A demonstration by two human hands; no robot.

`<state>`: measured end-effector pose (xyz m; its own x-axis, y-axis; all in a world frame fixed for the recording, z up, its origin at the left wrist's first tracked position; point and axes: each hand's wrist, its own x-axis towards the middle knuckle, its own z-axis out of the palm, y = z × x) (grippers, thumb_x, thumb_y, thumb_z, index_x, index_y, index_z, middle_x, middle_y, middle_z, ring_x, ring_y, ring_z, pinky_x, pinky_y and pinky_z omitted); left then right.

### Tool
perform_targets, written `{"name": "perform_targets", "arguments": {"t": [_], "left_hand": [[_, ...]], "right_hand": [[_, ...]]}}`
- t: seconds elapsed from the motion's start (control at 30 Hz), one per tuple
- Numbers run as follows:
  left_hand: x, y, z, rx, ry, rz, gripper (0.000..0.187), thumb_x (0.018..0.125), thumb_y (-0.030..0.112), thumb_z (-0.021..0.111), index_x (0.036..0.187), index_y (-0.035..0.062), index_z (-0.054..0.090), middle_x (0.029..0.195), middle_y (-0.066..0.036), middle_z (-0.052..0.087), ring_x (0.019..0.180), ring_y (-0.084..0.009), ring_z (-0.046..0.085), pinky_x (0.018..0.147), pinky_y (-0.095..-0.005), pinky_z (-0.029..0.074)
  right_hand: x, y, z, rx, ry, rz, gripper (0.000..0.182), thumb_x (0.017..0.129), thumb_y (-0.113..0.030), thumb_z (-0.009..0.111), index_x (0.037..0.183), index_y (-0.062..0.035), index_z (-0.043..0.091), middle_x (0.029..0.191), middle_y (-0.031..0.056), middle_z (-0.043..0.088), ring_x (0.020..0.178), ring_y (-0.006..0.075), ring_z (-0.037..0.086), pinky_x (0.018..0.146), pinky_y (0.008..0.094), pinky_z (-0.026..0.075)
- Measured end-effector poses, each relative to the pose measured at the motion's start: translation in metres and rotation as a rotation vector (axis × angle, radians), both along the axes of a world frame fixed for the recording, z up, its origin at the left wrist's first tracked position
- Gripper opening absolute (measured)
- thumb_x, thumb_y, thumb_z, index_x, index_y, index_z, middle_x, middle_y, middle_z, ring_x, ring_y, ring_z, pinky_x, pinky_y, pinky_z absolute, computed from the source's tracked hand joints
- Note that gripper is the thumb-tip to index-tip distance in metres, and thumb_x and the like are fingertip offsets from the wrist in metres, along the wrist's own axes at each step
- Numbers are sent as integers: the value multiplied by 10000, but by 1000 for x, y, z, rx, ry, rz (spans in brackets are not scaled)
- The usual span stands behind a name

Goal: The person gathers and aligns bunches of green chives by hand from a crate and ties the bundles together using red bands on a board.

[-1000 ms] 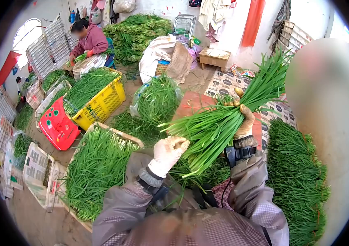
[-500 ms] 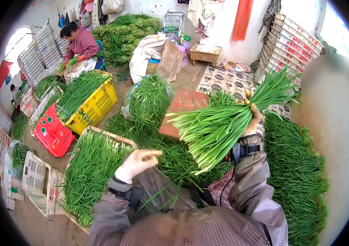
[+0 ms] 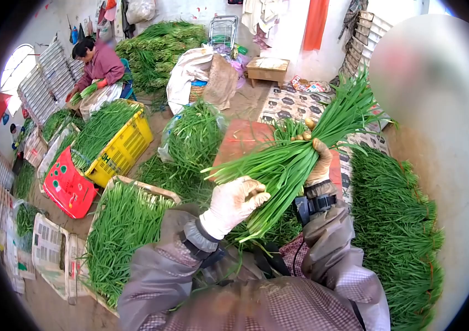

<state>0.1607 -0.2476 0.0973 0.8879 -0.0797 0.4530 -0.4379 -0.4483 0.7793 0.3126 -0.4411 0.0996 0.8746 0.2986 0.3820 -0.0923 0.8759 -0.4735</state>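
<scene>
A big bunch of green garlic chives (image 3: 284, 165) lies slantwise in front of me, its pale cut ends toward the lower left and leaf tips toward the upper right. My right hand (image 3: 319, 163), in a pale glove with tan fingertips, is wrapped round the middle of it. Close against the left side of the stalks is my white-gloved left hand (image 3: 235, 205), its fingers bent together in a pinch; whatever is between them is too small to make out. Behind the bunch stands a reddish board or block (image 3: 244, 138), partly covered.
A crate of chives (image 3: 130, 231) stands at my left, with a yellow crate (image 3: 127, 146) beyond. Loose chives (image 3: 193, 132) are heaped ahead. Tied bundles (image 3: 394, 237) line my right, beside a pale wall or column (image 3: 460, 193). A co-worker (image 3: 99, 66) sits at the back left, handling chives.
My left hand has moved right and inward to the stalks, its pointing fingers now bent. The bunch has shifted slightly left and down with my right hand still round it.
</scene>
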Motion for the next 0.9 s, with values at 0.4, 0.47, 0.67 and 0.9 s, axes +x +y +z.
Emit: {"name": "perform_targets", "arguments": {"t": [0.4, 0.47, 0.67, 0.9], "left_hand": [[-5, 31, 18, -378, 397, -111, 147, 834, 138, 647, 732, 33, 645, 658, 7, 604, 587, -61, 526, 557, -229, 416], [-15, 54, 15, -348, 395, -126, 141, 800, 99, 618, 678, 31, 630, 606, 9, 581, 554, -64, 513, 526, -234, 402], [-44, 108, -24, -170, 698, -273, 349, 921, 361, 637, 810, 37, 706, 687, -12, 657, 605, -92, 590, 577, -241, 479], [-48, 34, -9, -34, 487, -178, 288, 884, 231, 723, 1068, 15, 675, 813, -5, 676, 705, -73, 602, 651, -221, 490]], "right_hand": [[7, -8, -29, -9, 131, -40, 571, 756, -141, 712, 1280, -5, 528, 943, 37, 623, 933, 228, 596, 919, 414, 502], [16, -18, -36, 19, 174, -65, 551, 754, -127, 718, 1264, -13, 543, 947, 36, 632, 930, 219, 598, 899, 414, 516], [30, -40, -36, 76, 127, -97, 524, 759, -115, 720, 1244, -17, 547, 947, 45, 640, 923, 248, 608, 905, 428, 515], [35, -36, -35, -20, 104, -150, 554, 770, -119, 705, 1283, -7, 527, 948, 66, 657, 941, 254, 620, 925, 428, 511]]}}
